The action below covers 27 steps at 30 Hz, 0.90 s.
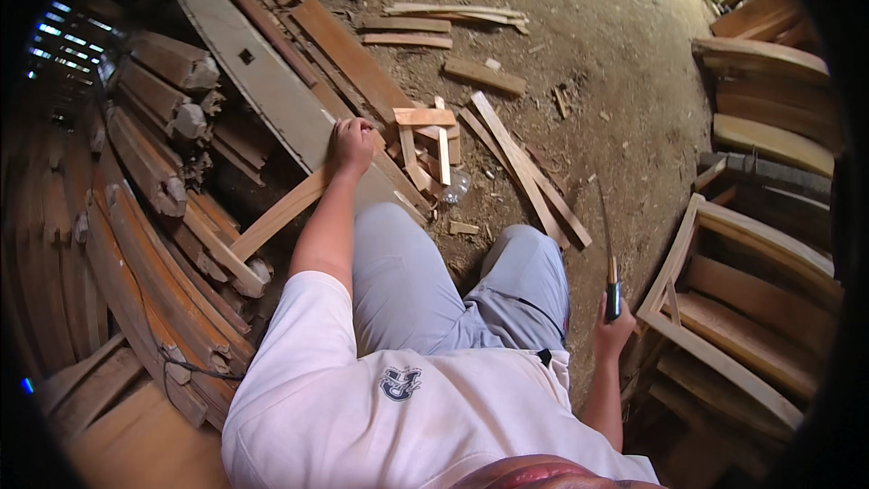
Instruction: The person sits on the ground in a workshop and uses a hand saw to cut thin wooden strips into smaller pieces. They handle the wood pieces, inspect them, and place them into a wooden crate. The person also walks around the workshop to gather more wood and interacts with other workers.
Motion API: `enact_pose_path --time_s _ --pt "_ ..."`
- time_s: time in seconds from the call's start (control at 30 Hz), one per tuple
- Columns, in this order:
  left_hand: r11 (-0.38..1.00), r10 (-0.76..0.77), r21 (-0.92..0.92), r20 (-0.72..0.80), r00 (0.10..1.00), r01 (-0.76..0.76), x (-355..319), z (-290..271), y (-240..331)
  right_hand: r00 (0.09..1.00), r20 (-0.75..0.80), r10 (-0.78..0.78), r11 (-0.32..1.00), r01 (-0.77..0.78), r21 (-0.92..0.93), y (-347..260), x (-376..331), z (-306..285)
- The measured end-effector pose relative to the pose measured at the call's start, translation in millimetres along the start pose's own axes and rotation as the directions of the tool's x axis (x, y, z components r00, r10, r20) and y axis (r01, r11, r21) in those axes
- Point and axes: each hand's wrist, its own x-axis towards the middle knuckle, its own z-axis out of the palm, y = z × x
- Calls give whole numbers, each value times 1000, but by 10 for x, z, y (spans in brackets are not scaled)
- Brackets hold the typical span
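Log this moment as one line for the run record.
left hand: gripping wooden slat | right hand: holding thin-bladed knife, blade up | scrap wood pile on dirt floor ahead

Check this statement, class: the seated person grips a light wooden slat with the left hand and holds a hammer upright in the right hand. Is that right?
Not quite. The right hand holds a long thin-bladed knife with a dark handle, blade pointing up, not a hammer. The rest stands: the left hand grips the light wooden slat. The head view shows it.

I see a rough woodworking yard: bare dirt floor (625, 63), stacked brown timber planks (154, 254) at left, curved wooden chair frames (742, 308) at right.
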Motion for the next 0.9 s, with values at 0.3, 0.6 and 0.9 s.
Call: enact_pose_path --time_s 0.3,0.6,0.9 --pt "999 -1 46 -101 995 6 -463 -1237 -72 871 354 340 935 -274 -226 1147 -839 774" --pt "802 -277 587 206 939 108 -1354 -1187 -880 617 497 610 791 -503 -348 2516 -1377 1694" --pt "907 157 387 57 986 -167 -559 -1357 784 268 856 442 842 205 -499 2951 -1011 1524"
